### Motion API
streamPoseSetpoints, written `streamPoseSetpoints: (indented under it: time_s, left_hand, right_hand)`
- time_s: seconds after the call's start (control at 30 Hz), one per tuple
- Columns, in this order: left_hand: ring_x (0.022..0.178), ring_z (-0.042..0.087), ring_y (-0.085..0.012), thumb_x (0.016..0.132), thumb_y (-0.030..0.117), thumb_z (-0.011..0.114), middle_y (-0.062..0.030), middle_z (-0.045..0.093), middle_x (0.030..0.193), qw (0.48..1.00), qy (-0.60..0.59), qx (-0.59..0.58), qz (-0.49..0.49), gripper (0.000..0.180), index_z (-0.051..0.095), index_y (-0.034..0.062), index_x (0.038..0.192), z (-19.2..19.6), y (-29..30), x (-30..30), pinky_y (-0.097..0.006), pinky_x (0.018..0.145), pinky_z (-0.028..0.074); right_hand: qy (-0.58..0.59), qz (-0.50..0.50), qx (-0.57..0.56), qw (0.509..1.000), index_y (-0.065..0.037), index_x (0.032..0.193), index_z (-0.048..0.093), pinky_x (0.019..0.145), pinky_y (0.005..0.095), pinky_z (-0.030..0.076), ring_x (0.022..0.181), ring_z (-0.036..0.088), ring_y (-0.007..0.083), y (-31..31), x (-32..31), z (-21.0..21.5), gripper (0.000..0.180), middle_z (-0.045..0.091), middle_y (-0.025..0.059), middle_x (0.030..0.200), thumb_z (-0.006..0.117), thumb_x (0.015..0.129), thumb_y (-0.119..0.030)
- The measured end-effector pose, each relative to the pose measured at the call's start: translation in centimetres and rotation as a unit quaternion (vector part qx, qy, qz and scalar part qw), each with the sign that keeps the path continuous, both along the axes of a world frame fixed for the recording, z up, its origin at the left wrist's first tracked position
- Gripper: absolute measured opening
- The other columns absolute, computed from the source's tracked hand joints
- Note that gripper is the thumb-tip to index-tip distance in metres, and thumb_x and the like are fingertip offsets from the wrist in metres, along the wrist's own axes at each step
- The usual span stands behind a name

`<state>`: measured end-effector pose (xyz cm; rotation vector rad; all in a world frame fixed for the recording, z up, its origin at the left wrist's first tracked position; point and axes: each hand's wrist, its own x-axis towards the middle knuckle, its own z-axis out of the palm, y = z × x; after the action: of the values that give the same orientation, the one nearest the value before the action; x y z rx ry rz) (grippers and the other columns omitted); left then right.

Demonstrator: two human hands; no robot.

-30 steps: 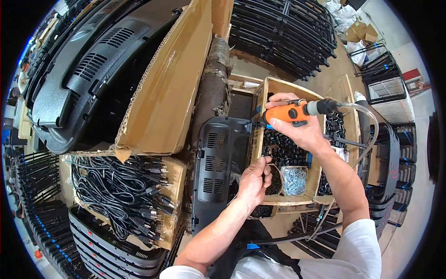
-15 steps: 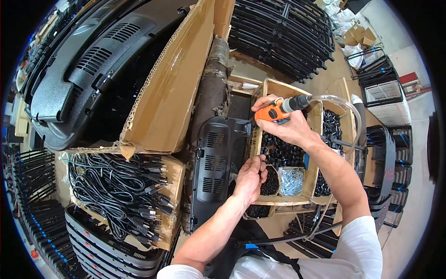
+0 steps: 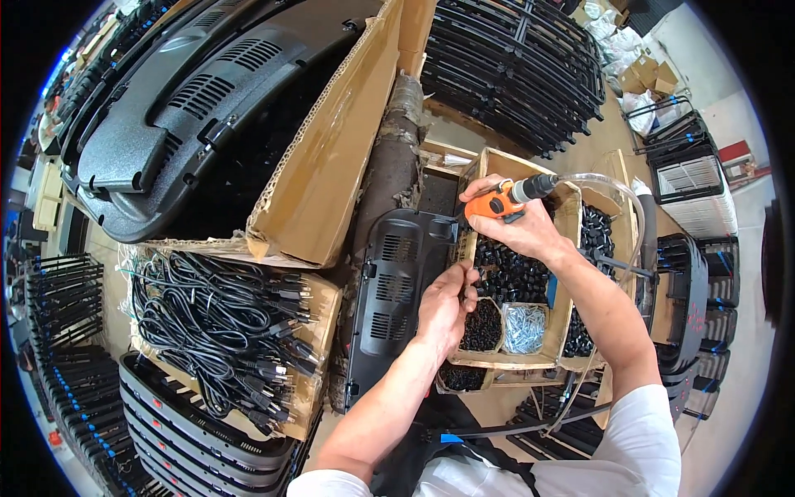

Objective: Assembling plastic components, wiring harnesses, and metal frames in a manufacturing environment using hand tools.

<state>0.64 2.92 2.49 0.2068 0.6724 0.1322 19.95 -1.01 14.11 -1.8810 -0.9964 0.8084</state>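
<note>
My right hand is wrapped round an orange air screwdriver, whose black hose fitting points right and joins a clear hose. The tool's working end is hidden behind my fingers. My left hand is lower, its fingers curled together at the left edge of a wooden parts bin; whatever they pinch is too small or hidden to make out. A long black vented plastic cover lies just left of this hand. Inside the bin are black plastic parts, small black screws and silvery screws.
Black power cords lie heaped on cardboard to the left. Above them, a big cardboard box holds large black covers. Black frames are stacked at the back. The clear hose loops down on the right.
The whole view has shifted slightly, with the surroundings sliding rightward. Both hands keep nearly the same pose, and the screwdriver remains in my right hand.
</note>
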Motion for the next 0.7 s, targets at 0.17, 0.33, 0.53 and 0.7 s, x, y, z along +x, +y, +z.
streamPoseSetpoints:
  time_s: [0.17,0.33,0.53,0.7]
  left_hand:
    - [0.07,0.055,-0.0111,0.112,0.033,0.061,0.0014,0.065,0.087,0.995,-0.016,-0.066,0.066,0.029,0.066,0.0069,0.122,-0.3,2.2,2.4,-0.026,0.06,0.044]
    - [0.065,0.05,-0.0084,0.11,0.041,0.06,0.0051,0.06,0.083,0.962,-0.027,-0.209,0.174,0.031,0.064,0.0107,0.11,-0.6,4.0,5.3,-0.024,0.055,0.04]
    - [0.066,0.051,-0.0095,0.113,0.037,0.056,0.0044,0.057,0.081,0.945,-0.122,-0.239,0.188,0.026,0.065,0.0121,0.114,-0.9,5.6,5.3,-0.024,0.056,0.041]
    - [0.068,0.049,-0.0093,0.115,0.037,0.053,0.0049,0.056,0.082,0.95,-0.108,-0.246,0.157,0.028,0.064,0.0126,0.119,0.0,6.3,5.1,-0.025,0.059,0.043]
  right_hand:
    - [0.051,-0.05,0.071,0.995,-0.004,0.136,0.064,0.105,0.0344,0.055,0.116,0.068,0.017,0.0,-1.8,1.2,0.052,0.074,0.0106,0.124,0.083,0.089,-0.013]
    - [0.087,-0.022,0.112,0.99,-0.003,0.137,0.062,0.109,0.0371,0.054,0.12,0.068,0.0188,0.0,-2.7,3.2,0.052,0.073,0.0123,0.128,0.085,0.091,-0.015]
    - [0.074,-0.006,0.112,0.991,-0.003,0.138,0.061,0.109,0.0373,0.054,0.12,0.068,0.0192,0.9,-3.0,3.9,0.052,0.073,0.0123,0.128,0.084,0.092,-0.014]
    - [0.07,-0.01,0.097,0.993,-0.003,0.138,0.062,0.109,0.0374,0.054,0.119,0.068,0.0189,1.4,-2.7,4.3,0.053,0.073,0.0119,0.128,0.084,0.092,-0.016]
